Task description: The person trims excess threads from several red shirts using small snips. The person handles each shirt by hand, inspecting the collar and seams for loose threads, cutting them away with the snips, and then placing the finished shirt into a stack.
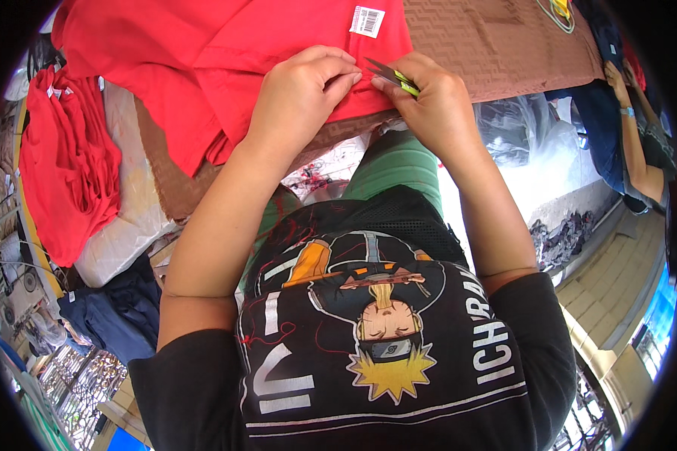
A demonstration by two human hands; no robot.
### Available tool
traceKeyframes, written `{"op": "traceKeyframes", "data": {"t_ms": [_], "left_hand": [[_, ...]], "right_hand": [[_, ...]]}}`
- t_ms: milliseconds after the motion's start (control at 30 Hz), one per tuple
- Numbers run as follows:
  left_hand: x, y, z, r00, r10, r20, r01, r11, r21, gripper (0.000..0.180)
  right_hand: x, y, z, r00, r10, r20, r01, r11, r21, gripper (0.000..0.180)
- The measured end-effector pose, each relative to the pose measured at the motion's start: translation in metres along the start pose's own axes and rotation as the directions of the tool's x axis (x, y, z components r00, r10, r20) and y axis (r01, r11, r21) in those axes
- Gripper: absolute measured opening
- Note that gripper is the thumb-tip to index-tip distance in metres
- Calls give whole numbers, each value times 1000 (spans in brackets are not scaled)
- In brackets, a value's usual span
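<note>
A red garment (203,45) lies rumpled along the brown surface's (504,45) near edge; work on it looks underway, what is left unclear. The left hand's (305,83) fingers curl toward the thumb, whether pinching cloth I cannot tell; the right hand (432,86) grips snips (399,79). Beyond the left edge hangs a red pile (68,165); the hands partly hide the cloth

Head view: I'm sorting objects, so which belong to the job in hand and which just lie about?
In use:
red cloth, at the left hand
snips in the right hand
brown cloth beneath

Seemingly lying about:
dark blue cloth
clear plastic
</note>
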State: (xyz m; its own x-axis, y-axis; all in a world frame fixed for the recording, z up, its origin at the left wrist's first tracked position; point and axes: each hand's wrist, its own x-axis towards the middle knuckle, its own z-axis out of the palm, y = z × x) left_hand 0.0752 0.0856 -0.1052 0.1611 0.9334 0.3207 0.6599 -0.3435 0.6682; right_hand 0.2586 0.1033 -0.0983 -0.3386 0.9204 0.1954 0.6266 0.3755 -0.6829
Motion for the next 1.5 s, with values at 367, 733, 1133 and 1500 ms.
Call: {"op": "traceKeyframes", "data": {"t_ms": [367, 733, 1133, 1500], "left_hand": [[3, 6, 10, 996, -84, 31, 86, 993, -83, 13], [13, -3, -3, 987, 16, 159, -16, 1000, 4, 17], [23, -6, -10, 942, -95, 321, 162, 968, -190, 12], [21, -7, -5, 969, -76, 235, 132, 963, -233, 16]], "right_hand": [[8, 0, -6, 998, -45, 53, 50, 995, -89, 20], [8, 9, -33, 964, 131, 230, -206, 918, 340, 33], [7, 27, -27, 929, 88, 359, -254, 857, 448, 26], [16, 20, -31, 918, 40, 394, -149, 957, 248, 26]]}}
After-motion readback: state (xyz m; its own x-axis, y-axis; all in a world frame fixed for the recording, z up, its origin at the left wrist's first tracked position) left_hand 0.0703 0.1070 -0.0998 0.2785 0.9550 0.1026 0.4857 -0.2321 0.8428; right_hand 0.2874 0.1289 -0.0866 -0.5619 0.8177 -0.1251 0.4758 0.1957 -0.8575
